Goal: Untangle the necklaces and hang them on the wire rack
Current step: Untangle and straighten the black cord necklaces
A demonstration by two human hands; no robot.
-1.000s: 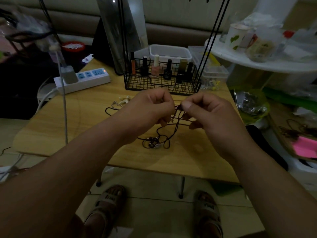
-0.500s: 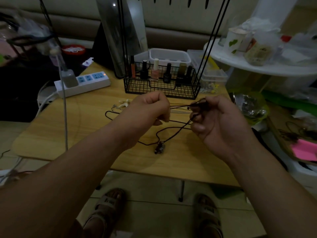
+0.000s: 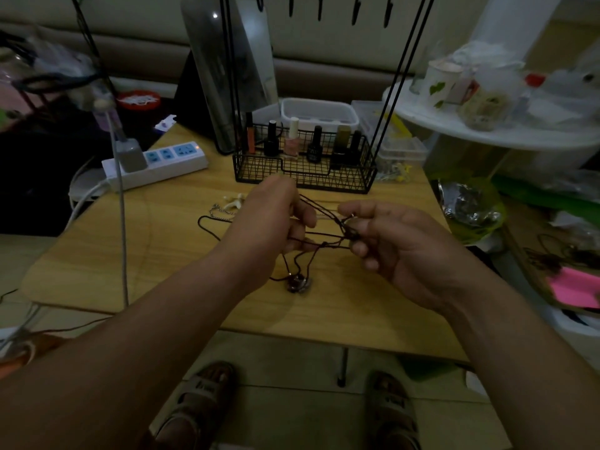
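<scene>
A dark cord necklace [image 3: 321,237] is stretched between my two hands above the wooden table [image 3: 168,235]. My left hand [image 3: 269,216] grips one end of its strands. My right hand [image 3: 386,238] pinches the knotted part near its thumb. The cord's loops hang down to a dark pendant [image 3: 297,282] lying on the table. A thin chain necklace with a pale charm [image 3: 227,206] lies left of my left hand, beside a loose black cord loop [image 3: 204,224]. The black wire rack [image 3: 305,167] stands behind my hands, its hooks [image 3: 337,8] at the top edge of the view.
Nail polish bottles [image 3: 292,141] fill the rack's basket. A white power strip [image 3: 156,164] with a plugged-in charger lies at the back left, its cable [image 3: 122,228] crossing the table. A mirror [image 3: 227,69] stands behind the rack. Cluttered white shelf [image 3: 503,138] on the right.
My hands have drawn apart, pulling the cord strands taut between them. The tangle has loosened and the pendant has slid to the right on the table.
</scene>
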